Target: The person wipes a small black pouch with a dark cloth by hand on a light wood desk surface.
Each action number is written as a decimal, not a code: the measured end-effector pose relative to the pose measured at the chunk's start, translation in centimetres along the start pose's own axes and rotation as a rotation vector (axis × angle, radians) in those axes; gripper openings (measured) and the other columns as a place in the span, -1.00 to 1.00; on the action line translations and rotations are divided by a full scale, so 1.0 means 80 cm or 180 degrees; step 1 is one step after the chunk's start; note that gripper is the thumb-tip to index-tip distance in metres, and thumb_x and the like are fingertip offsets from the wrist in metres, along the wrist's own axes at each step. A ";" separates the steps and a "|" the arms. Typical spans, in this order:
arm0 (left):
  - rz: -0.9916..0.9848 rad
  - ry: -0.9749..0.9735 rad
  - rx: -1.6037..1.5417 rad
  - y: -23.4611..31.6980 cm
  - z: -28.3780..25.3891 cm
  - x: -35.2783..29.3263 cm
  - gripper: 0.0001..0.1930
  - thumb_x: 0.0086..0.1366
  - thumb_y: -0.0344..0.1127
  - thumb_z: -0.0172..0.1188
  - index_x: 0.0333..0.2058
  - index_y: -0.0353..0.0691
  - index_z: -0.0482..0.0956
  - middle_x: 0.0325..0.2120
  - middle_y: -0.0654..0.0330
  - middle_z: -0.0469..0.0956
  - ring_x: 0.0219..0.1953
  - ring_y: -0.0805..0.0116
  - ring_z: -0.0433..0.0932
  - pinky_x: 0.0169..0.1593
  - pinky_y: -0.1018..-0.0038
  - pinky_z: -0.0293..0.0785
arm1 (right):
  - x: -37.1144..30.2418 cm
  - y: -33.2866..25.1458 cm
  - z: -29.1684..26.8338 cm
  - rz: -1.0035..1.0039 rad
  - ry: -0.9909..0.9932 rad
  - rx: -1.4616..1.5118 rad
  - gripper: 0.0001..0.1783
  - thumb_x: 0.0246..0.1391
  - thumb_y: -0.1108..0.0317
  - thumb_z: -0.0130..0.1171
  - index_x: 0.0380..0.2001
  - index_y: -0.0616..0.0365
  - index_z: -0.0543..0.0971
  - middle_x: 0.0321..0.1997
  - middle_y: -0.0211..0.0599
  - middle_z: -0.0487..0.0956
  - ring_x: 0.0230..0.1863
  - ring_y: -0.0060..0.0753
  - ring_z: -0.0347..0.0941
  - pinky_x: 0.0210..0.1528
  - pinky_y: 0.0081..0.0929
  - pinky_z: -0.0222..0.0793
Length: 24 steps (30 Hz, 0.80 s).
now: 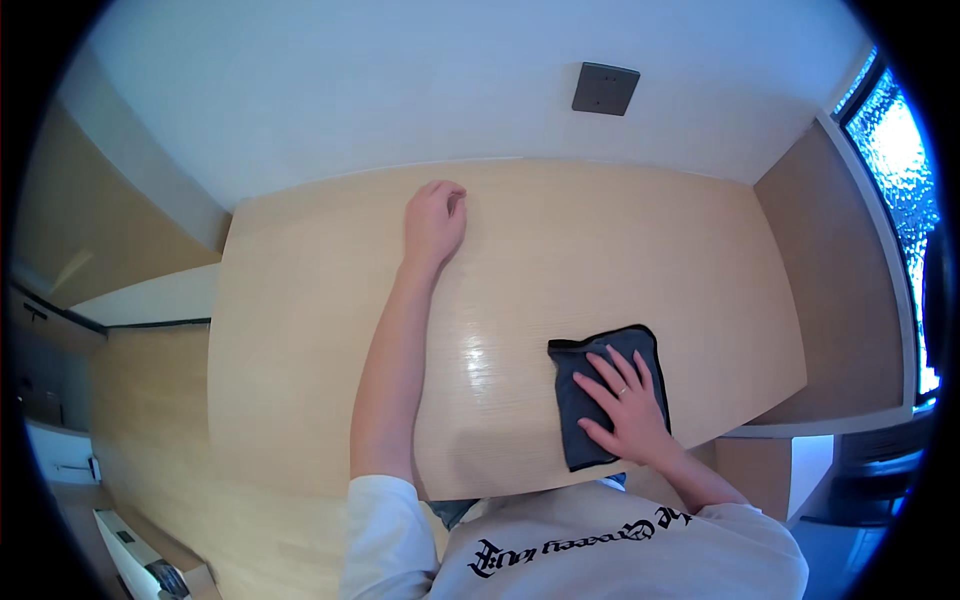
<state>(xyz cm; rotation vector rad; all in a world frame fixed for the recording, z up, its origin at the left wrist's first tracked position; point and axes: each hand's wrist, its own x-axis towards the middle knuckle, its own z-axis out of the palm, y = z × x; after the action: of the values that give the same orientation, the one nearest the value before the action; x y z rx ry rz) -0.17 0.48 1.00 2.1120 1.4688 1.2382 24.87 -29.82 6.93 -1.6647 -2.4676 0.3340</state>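
A dark grey cleaning cloth [577, 408] with black edging lies spread on the light wood tabletop [560, 240], close to its near edge and right of the middle. My right hand [632, 408] rests flat on top of this cloth with fingers spread; a ring shows on one finger. My left arm reaches far across the table. Near the back edge, my left hand [436, 222] is curled into a loose fist on or just over the wood, and I see nothing in it. The inside of its fingers is partly hidden.
A white wall with a dark square socket plate [606, 89] rises behind the table. At the right stands a wooden side panel [840, 270] beside a bright window [893, 150]. An open white box [150, 560] sits on the floor at lower left.
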 end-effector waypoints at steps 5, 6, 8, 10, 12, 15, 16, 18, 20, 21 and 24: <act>0.0059 0.0070 -0.0049 0.003 -0.002 0.008 -0.85 0.16 -0.46 0.15 -0.29 -0.27 0.63 -0.24 0.06 0.60 -0.18 0.11 0.59 -0.11 0.30 0.53 | 0.067 0.042 -0.012 -0.0187 0.0274 0.0078 -0.36 0.02 0.06 0.22 0.20 -0.07 0.43 0.39 -0.19 0.25 0.45 0.00 0.02 0.43 0.16 -0.20; 0.0047 0.0082 -0.0033 0.002 -0.003 0.008 -0.85 0.16 -0.46 0.15 -0.29 -0.27 0.63 -0.24 0.06 0.60 -0.18 0.11 0.59 -0.11 0.30 0.53 | 0.088 0.051 -0.011 -0.0211 0.0334 0.0087 -0.37 0.02 0.06 0.22 0.19 -0.08 0.43 0.39 -0.21 0.26 0.45 -0.01 0.02 0.43 0.14 -0.20; 0.0094 0.0082 0.0020 0.003 -0.003 0.009 -0.85 0.15 -0.45 0.14 -0.29 -0.28 0.62 -0.26 0.05 0.59 -0.22 0.11 0.59 -0.13 0.30 0.53 | 0.128 0.070 -0.007 -0.0162 0.0533 0.0061 -0.41 0.05 0.07 0.21 0.17 -0.08 0.44 0.37 -0.23 0.27 0.45 -0.06 0.03 0.44 0.10 -0.18; 0.0027 0.0049 -0.0030 0.005 -0.002 0.009 -0.85 0.15 -0.45 0.15 -0.29 -0.28 0.62 -0.26 0.05 0.59 -0.22 0.10 0.58 -0.14 0.29 0.52 | 0.172 0.092 0.000 -0.0114 0.0753 0.0044 -0.46 0.10 0.07 0.18 0.15 -0.08 0.44 0.36 -0.25 0.29 0.44 -0.09 0.06 0.44 0.07 -0.16; -0.0038 0.0019 -0.0059 0.007 -0.004 0.009 -0.85 0.15 -0.45 0.15 -0.29 -0.28 0.62 -0.27 0.05 0.59 -0.23 0.10 0.57 -0.14 0.29 0.52 | 0.221 0.118 0.008 -0.0010 0.0933 -0.0032 -0.48 0.12 0.04 0.16 0.14 -0.10 0.45 0.35 -0.27 0.31 0.43 -0.11 0.08 0.44 0.07 -0.14; 0.0065 0.0038 -0.0065 0.007 -0.003 0.010 -0.85 0.15 -0.45 0.15 -0.29 -0.27 0.63 -0.26 0.05 0.59 -0.21 0.09 0.57 -0.13 0.28 0.51 | 0.288 0.149 0.010 0.0411 0.1146 -0.0115 -0.48 0.15 -0.03 0.11 0.14 -0.12 0.45 0.34 -0.29 0.33 0.42 -0.17 0.10 0.43 0.07 -0.12; 0.0043 0.0046 -0.0060 0.007 -0.003 0.010 -0.85 0.15 -0.45 0.15 -0.29 -0.27 0.63 -0.26 0.05 0.59 -0.21 0.09 0.57 -0.12 0.28 0.51 | 0.308 0.158 0.012 0.0520 0.1215 -0.0089 -0.48 0.14 -0.04 0.11 0.13 -0.12 0.46 0.33 -0.29 0.33 0.43 -0.19 0.09 0.43 0.06 -0.12; 0.0043 0.0060 -0.0032 0.003 -0.003 0.010 -0.84 0.15 -0.45 0.15 -0.29 -0.27 0.63 -0.26 0.05 0.60 -0.20 0.09 0.57 -0.12 0.28 0.51 | 0.342 0.169 0.009 0.0676 0.1320 -0.0120 -0.49 0.12 -0.03 0.13 0.11 -0.12 0.48 0.30 -0.30 0.36 0.40 -0.19 0.13 0.42 0.03 -0.10; 0.0139 0.0030 0.0068 0.001 0.000 0.013 -0.85 0.16 -0.44 0.16 -0.29 -0.27 0.63 -0.26 0.05 0.60 -0.18 0.09 0.58 -0.10 0.28 0.52 | 0.353 0.177 0.004 0.0716 0.1337 -0.0064 -0.49 0.10 -0.03 0.15 0.08 -0.10 0.51 0.26 -0.29 0.38 0.35 -0.19 0.18 0.41 0.01 -0.07; 0.0166 0.0036 0.0069 -0.002 0.001 0.014 -0.85 0.16 -0.44 0.16 -0.29 -0.27 0.63 -0.26 0.05 0.60 -0.18 0.09 0.58 -0.10 0.28 0.52 | 0.356 0.180 0.006 0.0740 0.1350 -0.0032 -0.49 0.08 -0.03 0.16 0.06 -0.09 0.52 0.25 -0.28 0.39 0.34 -0.18 0.19 0.41 0.00 -0.06; 0.0117 0.0156 -0.0044 -0.012 0.000 0.016 -0.86 0.19 -0.41 0.18 -0.28 -0.28 0.64 -0.27 0.05 0.61 -0.18 0.09 0.59 -0.09 0.30 0.53 | 0.351 0.170 0.013 0.0643 0.1188 -0.0116 -0.41 0.10 -0.06 0.12 0.16 -0.07 0.46 0.32 -0.23 0.33 0.41 -0.12 0.10 0.44 0.08 -0.13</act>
<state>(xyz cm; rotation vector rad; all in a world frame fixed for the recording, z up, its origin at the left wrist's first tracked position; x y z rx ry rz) -0.60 2.00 0.99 2.1232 1.4433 1.3184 26.28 1.05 2.24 -1.8036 -2.0545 -0.0042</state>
